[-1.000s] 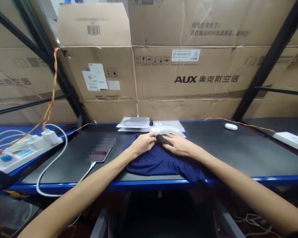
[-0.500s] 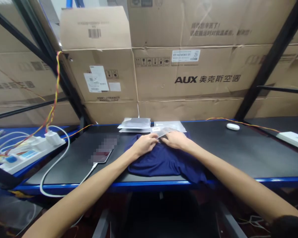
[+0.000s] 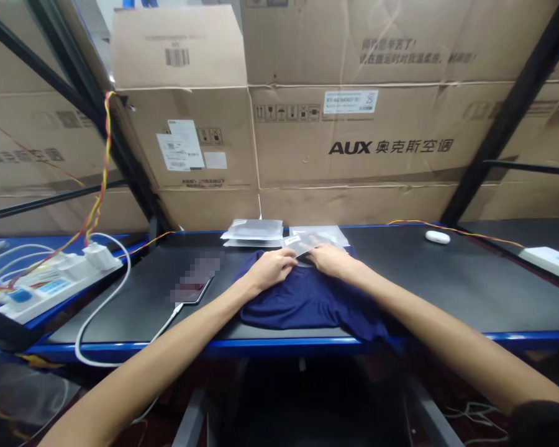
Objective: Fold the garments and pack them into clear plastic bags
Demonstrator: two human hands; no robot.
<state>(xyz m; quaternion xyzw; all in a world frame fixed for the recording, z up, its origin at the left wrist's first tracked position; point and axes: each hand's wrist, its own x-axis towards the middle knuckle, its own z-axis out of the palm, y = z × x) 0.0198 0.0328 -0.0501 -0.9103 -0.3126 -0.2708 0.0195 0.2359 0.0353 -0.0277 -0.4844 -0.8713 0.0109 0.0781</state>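
A dark blue piece of cloth (image 3: 298, 304), like a garment, lies crumpled at the front middle of the table, one end over the edge. Above its far part, my left hand (image 3: 276, 268) and my right hand (image 3: 330, 257) pinch a translucent plastic bag (image 3: 302, 242) with a small white label. My left fingers close on the bag's near left side. On its right side my right fingers are curled, their tips partly hidden. Just behind, a stack of frosted plastic bags (image 3: 254, 230) and another flat frosted bag (image 3: 323, 234) lie on the table.
A phone (image 3: 198, 287) with a white charging cable (image 3: 86, 323) lies to the left. Power strips stand at the far left (image 3: 51, 288) and right (image 3: 552, 264). A white earphone case (image 3: 437, 237) sits at the back right. Cardboard (image 3: 354, 167) walls the back, between black metal posts (image 3: 498, 124).
The plastic bag has tilted and shifted slightly between my hands, its label turning. My right hand has moved a little to the right. The cloth stays nearly where it was.
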